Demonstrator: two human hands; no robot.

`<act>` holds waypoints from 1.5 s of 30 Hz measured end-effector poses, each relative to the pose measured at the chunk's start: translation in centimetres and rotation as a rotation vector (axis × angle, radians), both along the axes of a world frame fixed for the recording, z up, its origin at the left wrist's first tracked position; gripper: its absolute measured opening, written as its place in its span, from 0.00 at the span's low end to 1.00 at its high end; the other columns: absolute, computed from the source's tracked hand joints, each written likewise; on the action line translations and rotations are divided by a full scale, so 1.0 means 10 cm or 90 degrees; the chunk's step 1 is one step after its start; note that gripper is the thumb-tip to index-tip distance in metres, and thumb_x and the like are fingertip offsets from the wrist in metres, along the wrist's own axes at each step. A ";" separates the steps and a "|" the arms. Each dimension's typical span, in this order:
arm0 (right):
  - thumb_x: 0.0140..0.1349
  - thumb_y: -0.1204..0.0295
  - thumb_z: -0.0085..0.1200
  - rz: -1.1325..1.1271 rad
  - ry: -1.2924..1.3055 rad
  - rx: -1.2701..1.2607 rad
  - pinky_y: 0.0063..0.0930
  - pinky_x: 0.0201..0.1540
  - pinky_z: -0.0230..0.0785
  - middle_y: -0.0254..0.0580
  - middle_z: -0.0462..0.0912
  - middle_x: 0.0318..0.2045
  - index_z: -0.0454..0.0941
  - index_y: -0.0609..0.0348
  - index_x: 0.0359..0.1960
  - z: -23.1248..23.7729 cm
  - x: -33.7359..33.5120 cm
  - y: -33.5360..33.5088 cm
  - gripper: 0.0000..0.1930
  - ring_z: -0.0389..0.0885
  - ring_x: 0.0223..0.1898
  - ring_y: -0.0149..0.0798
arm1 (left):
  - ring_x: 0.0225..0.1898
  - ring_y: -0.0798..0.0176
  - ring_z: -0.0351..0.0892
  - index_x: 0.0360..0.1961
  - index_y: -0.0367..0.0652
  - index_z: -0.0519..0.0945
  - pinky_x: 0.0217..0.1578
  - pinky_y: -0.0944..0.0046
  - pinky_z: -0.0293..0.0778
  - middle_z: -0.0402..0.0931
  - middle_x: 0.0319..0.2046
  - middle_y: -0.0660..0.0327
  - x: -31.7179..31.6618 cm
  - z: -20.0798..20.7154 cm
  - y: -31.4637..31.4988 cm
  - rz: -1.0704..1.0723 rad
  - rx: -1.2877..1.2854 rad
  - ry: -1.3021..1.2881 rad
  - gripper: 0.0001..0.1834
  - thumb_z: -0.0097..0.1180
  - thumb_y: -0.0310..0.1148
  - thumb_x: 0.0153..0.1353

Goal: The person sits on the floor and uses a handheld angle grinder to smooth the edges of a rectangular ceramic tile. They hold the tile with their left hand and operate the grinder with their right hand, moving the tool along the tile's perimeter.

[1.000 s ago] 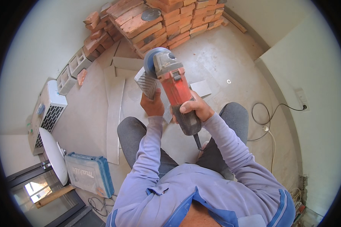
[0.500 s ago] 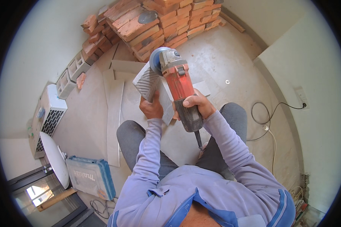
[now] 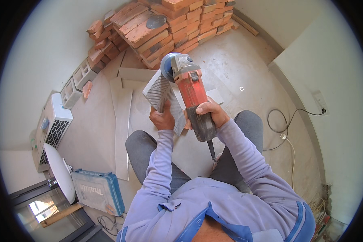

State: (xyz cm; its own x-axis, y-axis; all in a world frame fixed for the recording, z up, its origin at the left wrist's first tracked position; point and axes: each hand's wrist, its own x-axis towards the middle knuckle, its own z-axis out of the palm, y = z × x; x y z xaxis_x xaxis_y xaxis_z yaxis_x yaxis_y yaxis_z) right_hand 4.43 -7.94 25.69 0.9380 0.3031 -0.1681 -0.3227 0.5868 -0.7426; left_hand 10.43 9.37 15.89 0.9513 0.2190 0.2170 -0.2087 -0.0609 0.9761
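My right hand (image 3: pixel 213 113) is wrapped round the black rear grip of a red and black angle grinder (image 3: pixel 191 89). The grinder's round disc (image 3: pixel 167 65) meets the upper edge of a grey tile piece (image 3: pixel 159 89), whose ridged back shows. My left hand (image 3: pixel 163 117) grips that tile from the left, thumb on the ridged face; the fingers behind it are hidden. A power cord leaves the grinder's lower end toward my lap. The tile is tilted up between my knees, over the floor.
A stack of red bricks (image 3: pixel 155 38) stands ahead, a dark disc (image 3: pixel 156 21) on top. Long tile strips (image 3: pixel 123 133) lie on the floor to the left. Farther left are hollow blocks (image 3: pixel 71 93), a white unit and a blue-edged tool case (image 3: pixel 97 190). A cable (image 3: pixel 287 125) loops at right.
The view has shifted slightly. The grinder and tile keep nearly the same pose, both hands still gripping them.
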 end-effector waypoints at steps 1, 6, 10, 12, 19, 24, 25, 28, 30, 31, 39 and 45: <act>0.46 0.65 0.60 0.004 -0.007 0.006 0.37 0.28 0.79 0.52 0.79 0.30 0.69 0.68 0.45 -0.02 -0.01 0.00 0.26 0.82 0.24 0.44 | 0.43 0.61 0.82 0.47 0.30 0.79 0.47 0.63 0.74 0.83 0.42 0.54 0.00 0.00 0.01 0.002 0.015 0.001 0.18 0.65 0.31 0.59; 0.46 0.65 0.59 0.014 -0.041 -0.013 0.39 0.28 0.80 0.52 0.80 0.30 0.69 0.69 0.45 -0.07 -0.01 0.01 0.26 0.83 0.25 0.44 | 0.43 0.61 0.82 0.47 0.30 0.79 0.47 0.63 0.74 0.83 0.42 0.54 0.02 -0.04 0.01 -0.012 -0.024 0.000 0.17 0.65 0.30 0.59; 0.46 0.65 0.59 0.010 0.003 0.021 0.39 0.28 0.80 0.52 0.80 0.30 0.70 0.69 0.44 -0.04 0.00 0.01 0.25 0.83 0.26 0.45 | 0.43 0.61 0.82 0.47 0.30 0.79 0.47 0.63 0.74 0.83 0.43 0.54 0.00 0.00 0.02 -0.005 -0.002 0.005 0.18 0.66 0.31 0.59; 0.46 0.65 0.59 0.003 -0.010 0.029 0.38 0.28 0.80 0.52 0.80 0.30 0.71 0.69 0.44 -0.05 0.02 0.01 0.25 0.83 0.25 0.45 | 0.43 0.61 0.82 0.47 0.30 0.79 0.47 0.63 0.74 0.83 0.42 0.54 0.01 0.01 0.03 0.003 0.001 0.005 0.19 0.66 0.32 0.59; 0.45 0.64 0.59 0.004 -0.009 0.017 0.38 0.27 0.80 0.53 0.80 0.29 0.71 0.70 0.43 -0.03 0.00 0.00 0.25 0.83 0.25 0.45 | 0.43 0.61 0.82 0.47 0.30 0.79 0.47 0.62 0.74 0.83 0.42 0.54 0.01 0.00 0.04 0.005 0.011 -0.004 0.20 0.67 0.34 0.59; 0.46 0.64 0.59 0.012 -0.035 0.016 0.37 0.27 0.79 0.52 0.80 0.29 0.71 0.69 0.44 -0.09 -0.01 0.00 0.26 0.83 0.24 0.44 | 0.43 0.60 0.82 0.47 0.30 0.79 0.47 0.62 0.74 0.83 0.43 0.54 0.01 -0.02 0.02 -0.007 -0.009 -0.001 0.20 0.66 0.33 0.59; 0.46 0.64 0.59 0.009 -0.029 0.013 0.37 0.27 0.79 0.52 0.80 0.29 0.70 0.69 0.44 -0.08 -0.01 0.00 0.26 0.83 0.24 0.44 | 0.43 0.60 0.82 0.47 0.30 0.79 0.47 0.62 0.74 0.83 0.43 0.54 0.01 0.00 0.01 -0.011 -0.017 -0.004 0.19 0.66 0.33 0.59; 0.45 0.64 0.60 0.011 -0.010 0.001 0.38 0.27 0.80 0.52 0.80 0.30 0.69 0.68 0.46 -0.07 -0.01 0.02 0.28 0.83 0.25 0.45 | 0.40 0.60 0.82 0.44 0.30 0.80 0.44 0.62 0.75 0.84 0.40 0.54 0.01 0.00 0.00 0.011 0.002 -0.020 0.16 0.65 0.30 0.59; 0.42 0.62 0.62 0.017 0.005 -0.021 0.38 0.29 0.80 0.54 0.80 0.32 0.69 0.68 0.48 -0.08 0.01 0.00 0.31 0.84 0.25 0.46 | 0.39 0.60 0.83 0.43 0.30 0.80 0.43 0.62 0.75 0.84 0.39 0.54 0.03 -0.01 0.00 0.017 0.003 -0.029 0.14 0.65 0.28 0.59; 0.43 0.63 0.62 0.028 -0.018 -0.039 0.38 0.29 0.80 0.54 0.80 0.32 0.69 0.68 0.47 -0.07 0.00 0.01 0.30 0.84 0.26 0.46 | 0.39 0.60 0.83 0.43 0.30 0.80 0.43 0.63 0.75 0.84 0.39 0.54 0.03 -0.02 0.00 0.013 -0.008 -0.032 0.14 0.64 0.28 0.59; 0.41 0.61 0.63 -0.005 -0.009 -0.041 0.36 0.27 0.78 0.52 0.80 0.28 0.70 0.68 0.45 -0.06 0.01 0.10 0.30 0.82 0.25 0.44 | 0.40 0.61 0.83 0.44 0.31 0.80 0.43 0.63 0.75 0.84 0.39 0.54 0.05 -0.05 -0.01 0.011 -0.060 -0.048 0.13 0.64 0.26 0.60; 0.41 0.60 0.64 0.068 -0.080 -0.094 0.34 0.27 0.77 0.51 0.80 0.26 0.73 0.67 0.43 -0.03 0.00 0.13 0.29 0.83 0.25 0.44 | 0.39 0.63 0.83 0.44 0.33 0.80 0.42 0.63 0.75 0.84 0.38 0.56 0.08 -0.06 0.00 0.021 -0.004 -0.031 0.13 0.63 0.27 0.59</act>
